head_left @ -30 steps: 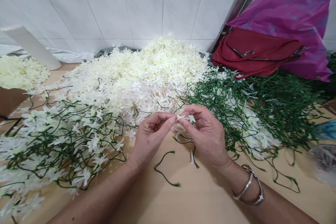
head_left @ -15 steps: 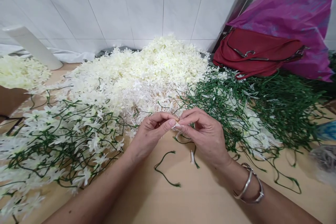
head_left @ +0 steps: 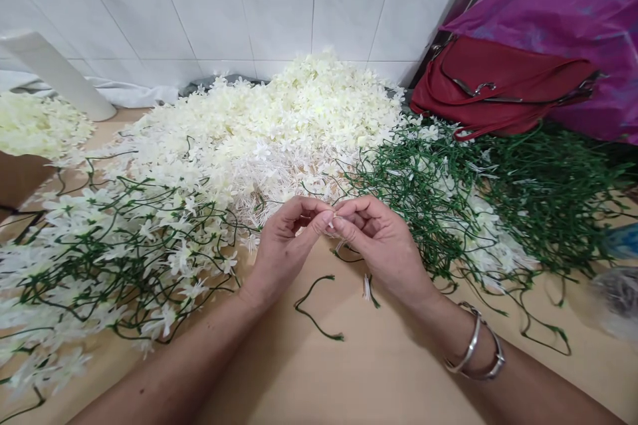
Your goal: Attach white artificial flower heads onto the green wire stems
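My left hand point(head_left: 294, 239) and my right hand point(head_left: 379, 236) meet fingertip to fingertip over the table. Thumbs and forefingers of both are closed in a pinch on a small whitish piece point(head_left: 331, 226), mostly hidden by the fingers, so its kind does not show. Behind the hands spreads a heap of cream-white artificial flowers point(head_left: 299, 106), with thin white stamens point(head_left: 279, 172) at its near side. One loose green stem point(head_left: 312, 311) lies bent on the table below the hands. Beside my right hand is a short green stem with a white tuft point(head_left: 367, 287).
At left lie white flowers joined to green stems point(head_left: 124, 259). Many green stems point(head_left: 538, 192) are piled at right. A red handbag point(head_left: 503, 86) leans by a purple bag point(head_left: 563, 6) near the tiled wall point(head_left: 279, 0). A white roll point(head_left: 60, 73) stands at back left.
Both hands stay together, with the right fingers now curled closer over the small piece. The view has shifted slightly; the things on the table lie as before.
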Tool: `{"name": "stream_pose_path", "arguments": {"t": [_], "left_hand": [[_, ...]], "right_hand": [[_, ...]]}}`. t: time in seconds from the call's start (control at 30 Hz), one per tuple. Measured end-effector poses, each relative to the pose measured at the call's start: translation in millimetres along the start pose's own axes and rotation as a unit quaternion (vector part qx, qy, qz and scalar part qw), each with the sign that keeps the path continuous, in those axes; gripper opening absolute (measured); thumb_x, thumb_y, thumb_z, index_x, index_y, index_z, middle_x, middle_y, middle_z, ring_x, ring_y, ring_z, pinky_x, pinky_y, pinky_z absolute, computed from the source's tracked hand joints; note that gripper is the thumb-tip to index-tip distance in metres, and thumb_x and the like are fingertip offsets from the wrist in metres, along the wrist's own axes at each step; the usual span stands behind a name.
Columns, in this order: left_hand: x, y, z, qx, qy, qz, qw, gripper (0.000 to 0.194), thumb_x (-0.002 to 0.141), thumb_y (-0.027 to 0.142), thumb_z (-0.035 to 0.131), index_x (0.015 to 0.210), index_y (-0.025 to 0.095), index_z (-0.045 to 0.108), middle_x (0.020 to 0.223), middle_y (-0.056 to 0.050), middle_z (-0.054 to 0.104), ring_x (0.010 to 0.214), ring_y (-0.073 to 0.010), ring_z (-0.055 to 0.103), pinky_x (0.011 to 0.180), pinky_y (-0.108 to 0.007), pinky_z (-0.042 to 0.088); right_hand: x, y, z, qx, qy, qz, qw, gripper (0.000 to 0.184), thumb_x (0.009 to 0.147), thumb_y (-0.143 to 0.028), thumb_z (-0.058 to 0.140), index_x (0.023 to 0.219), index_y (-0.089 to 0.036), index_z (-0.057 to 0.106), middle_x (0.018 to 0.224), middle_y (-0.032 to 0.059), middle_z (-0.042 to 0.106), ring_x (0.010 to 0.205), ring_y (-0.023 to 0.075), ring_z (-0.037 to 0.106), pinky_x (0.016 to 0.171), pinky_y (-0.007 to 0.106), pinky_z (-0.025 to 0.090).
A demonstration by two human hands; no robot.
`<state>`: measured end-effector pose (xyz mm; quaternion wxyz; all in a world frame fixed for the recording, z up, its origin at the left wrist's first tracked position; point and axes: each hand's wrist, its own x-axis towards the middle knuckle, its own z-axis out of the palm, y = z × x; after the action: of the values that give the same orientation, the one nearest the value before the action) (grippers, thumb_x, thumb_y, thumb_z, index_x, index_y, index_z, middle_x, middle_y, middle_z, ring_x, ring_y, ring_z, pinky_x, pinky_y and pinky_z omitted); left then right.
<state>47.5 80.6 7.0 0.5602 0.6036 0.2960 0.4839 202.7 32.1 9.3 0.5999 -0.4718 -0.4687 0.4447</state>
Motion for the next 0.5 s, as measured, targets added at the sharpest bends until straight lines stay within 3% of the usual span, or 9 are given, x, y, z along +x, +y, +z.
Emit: {"name": "stream_pose_path", "arguments": {"t": [0.3,0.5], "left_hand": [[2.7,-5.7,-0.9,-0.044,-0.013,-0.023,0.999,0.007,0.088,0.027,0.082,0.093,0.022,0.082,0.087,-0.001,0.080,0.080,-0.0139,0.073,0.080,-0.026,0.061],[-4.1,-6.4,1.9,0.080,0.011,0.093,0.992,0.011,0.095,0.023,0.075,0.100,0.026,0.084,0.112,-0.004,0.082,0.109,-0.0186,0.075,0.100,-0.034,0.059]], "right_hand": [[2.6,1.0,-5.1,0.058,0.030,0.018,0.998,0.018,0.083,-0.032,0.089,0.089,-0.024,0.074,0.078,-0.0015,0.078,0.072,0.0114,0.074,0.069,0.023,0.058],[1.5,4.1,-4.2,0.075,0.030,0.016,0.997,0.015,0.085,-0.032,0.087,0.089,-0.025,0.074,0.077,-0.0034,0.075,0.069,0.0091,0.071,0.068,0.021,0.057]]}}
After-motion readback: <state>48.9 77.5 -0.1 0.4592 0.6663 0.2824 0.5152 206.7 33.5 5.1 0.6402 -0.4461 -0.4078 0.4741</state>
